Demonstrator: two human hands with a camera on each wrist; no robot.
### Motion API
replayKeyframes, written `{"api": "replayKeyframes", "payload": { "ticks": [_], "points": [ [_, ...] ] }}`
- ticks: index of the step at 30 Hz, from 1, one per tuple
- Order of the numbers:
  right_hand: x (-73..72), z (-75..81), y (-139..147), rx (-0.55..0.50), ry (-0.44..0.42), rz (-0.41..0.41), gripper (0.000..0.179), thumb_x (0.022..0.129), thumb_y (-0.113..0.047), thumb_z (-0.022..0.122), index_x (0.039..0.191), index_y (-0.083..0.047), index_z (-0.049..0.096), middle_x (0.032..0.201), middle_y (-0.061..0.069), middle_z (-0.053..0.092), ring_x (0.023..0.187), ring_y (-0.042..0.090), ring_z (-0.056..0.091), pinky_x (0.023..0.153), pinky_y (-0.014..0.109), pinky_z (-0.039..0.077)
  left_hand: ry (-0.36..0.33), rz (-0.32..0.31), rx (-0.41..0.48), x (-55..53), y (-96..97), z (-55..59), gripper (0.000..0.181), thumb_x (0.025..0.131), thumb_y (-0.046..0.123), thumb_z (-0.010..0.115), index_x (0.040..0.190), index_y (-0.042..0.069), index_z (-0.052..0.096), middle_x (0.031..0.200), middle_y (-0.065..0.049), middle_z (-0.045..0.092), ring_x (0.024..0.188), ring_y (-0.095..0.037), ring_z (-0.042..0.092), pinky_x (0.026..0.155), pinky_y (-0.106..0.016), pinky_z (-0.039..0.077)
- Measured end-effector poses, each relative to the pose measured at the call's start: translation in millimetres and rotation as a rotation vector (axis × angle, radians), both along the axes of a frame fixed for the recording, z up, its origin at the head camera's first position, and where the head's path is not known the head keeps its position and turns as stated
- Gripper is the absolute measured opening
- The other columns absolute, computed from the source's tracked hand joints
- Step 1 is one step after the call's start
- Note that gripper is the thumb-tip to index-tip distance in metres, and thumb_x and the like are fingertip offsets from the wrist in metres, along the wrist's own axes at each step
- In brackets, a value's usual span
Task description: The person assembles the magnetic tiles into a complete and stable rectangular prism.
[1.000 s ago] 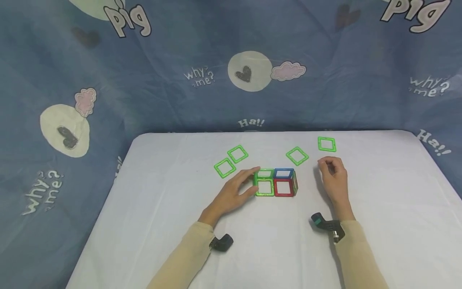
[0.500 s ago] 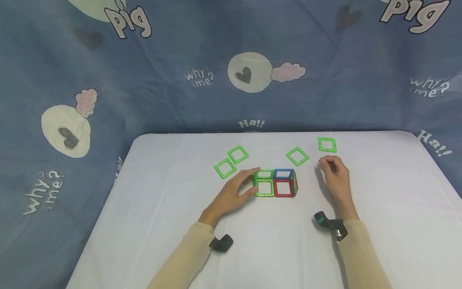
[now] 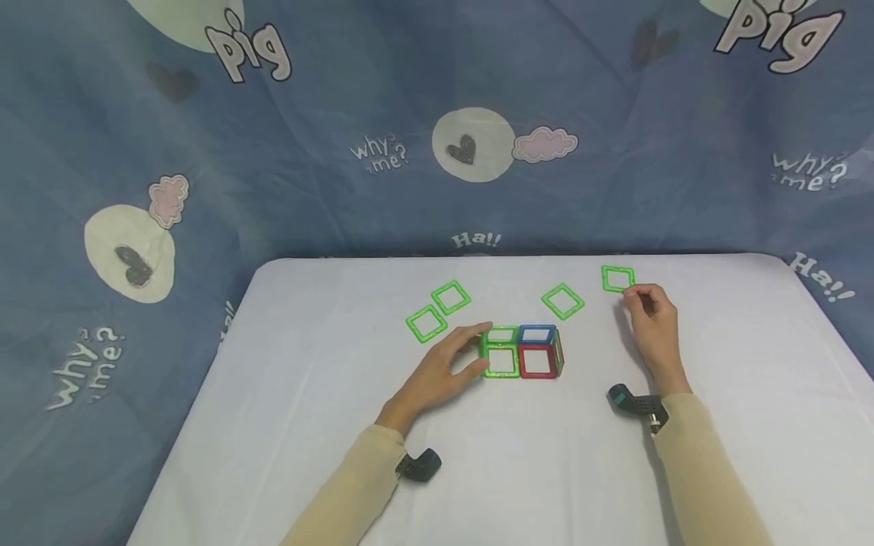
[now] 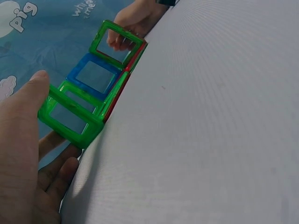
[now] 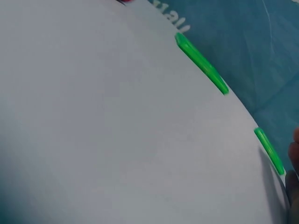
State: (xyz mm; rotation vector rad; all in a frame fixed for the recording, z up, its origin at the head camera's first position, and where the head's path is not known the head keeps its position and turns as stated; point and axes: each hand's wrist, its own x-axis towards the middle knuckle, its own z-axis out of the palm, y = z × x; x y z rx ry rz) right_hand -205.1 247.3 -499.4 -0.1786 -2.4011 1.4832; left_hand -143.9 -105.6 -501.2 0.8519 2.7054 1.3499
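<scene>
My left hand [image 3: 437, 371] holds the left end of a small block of joined magnetic tiles [image 3: 501, 361], thumb at the front corner and forefinger at the back. In the left wrist view, the thumb lies along the top of a green upright tile [image 4: 70, 119], other fingers behind it. Blue [image 3: 536, 334] and red [image 3: 536, 362] tiles form the block's right half. At the back right, my right hand [image 3: 657, 334] has its loosely bent fingertips right at the near corner of a flat green square magnetic tile [image 3: 617, 278].
Another loose green tile [image 3: 563, 302] lies behind the block. Two more green tiles [image 3: 451, 297] lie at the back left, close together. The white tabletop [image 3: 519, 470] ends at a blue printed curtain [image 3: 307, 197]. Wrist cameras [image 3: 419, 465] stick out from both sleeves.
My right hand has moved right and away from me, reaching the far right green tile. The left hand stays on the block. The whole head view has shifted slightly downward.
</scene>
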Motion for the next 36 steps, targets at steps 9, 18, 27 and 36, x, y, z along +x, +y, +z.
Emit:
{"api": "replayKeyframes", "payload": {
  "ticks": [9,18,27,36],
  "points": [
    [-15.3,-0.2,12,0.098,-0.008,0.018,0.041,0.097,-0.038,0.048,0.114,-0.001,0.055,0.113,0.002,0.05,0.11,0.006,0.049,0.109,0.035,0.039,0.0,0.003,-0.011,0.8,-1.3,1.9,0.055,0.093,0.045,0.054,0.144,0.035,0.034,0.133,0.008,0.051,0.122,-0.006,0.049,0.106,-0.027,0.043],
    [-27.7,1.0,16,0.184,-0.03,0.032,0.034,0.098,-0.022,0.044,0.124,-0.003,0.055,0.126,0.013,0.049,0.115,0.028,0.048,0.103,0.044,0.041,-0.002,0.006,-0.007,1.3,-0.7,2.0,0.054,0.093,0.045,0.054,0.144,0.037,0.034,0.133,0.011,0.051,0.123,-0.005,0.049,0.106,-0.026,0.043],
    [-33.9,7.4,15,0.339,-0.114,0.09,0.044,0.096,-0.014,0.042,0.139,-0.007,0.044,0.143,0.019,0.042,0.128,0.038,0.038,0.106,0.054,0.037,-0.005,0.015,-0.002,-1.1,-1.7,2.0,0.055,0.093,0.045,0.055,0.143,0.04,0.034,0.132,0.014,0.051,0.122,-0.003,0.049,0.105,-0.024,0.042],
    [-32.0,10.3,14,0.36,-0.165,0.085,0.048,0.095,-0.01,0.041,0.142,-0.005,0.039,0.144,0.024,0.034,0.124,0.04,0.04,0.105,0.054,0.038,0.015,0.01,0.0,1.5,-1.6,2.5,0.054,0.093,0.045,0.054,0.143,0.037,0.035,0.131,0.008,0.053,0.12,-0.006,0.051,0.104,-0.026,0.044]
  ]
}}
